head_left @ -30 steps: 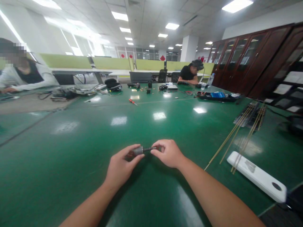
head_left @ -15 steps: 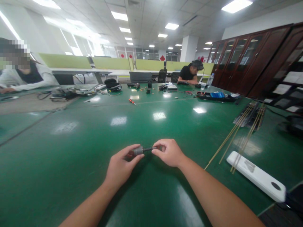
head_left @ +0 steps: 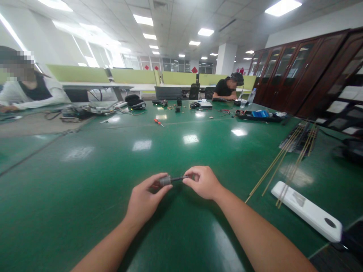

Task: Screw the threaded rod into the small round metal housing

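Low over the green table (head_left: 85, 181), my left hand (head_left: 144, 198) pinches a small grey cylindrical part (head_left: 165, 180) between thumb and fingers. A thin dark shaft (head_left: 178, 178) sticks out of that part to the right. My right hand (head_left: 202, 183) is closed, its fingertips pinching the far end of the shaft. Both hands rest close together near the table's front middle.
A white flat device (head_left: 307, 211) lies at the right, with several thin brass-coloured rods (head_left: 279, 162) across and beyond it. A red screwdriver (head_left: 159, 122), tools and cables sit far back. One person sits at the far end, another at the left. Dark wooden cabinets line the right wall.
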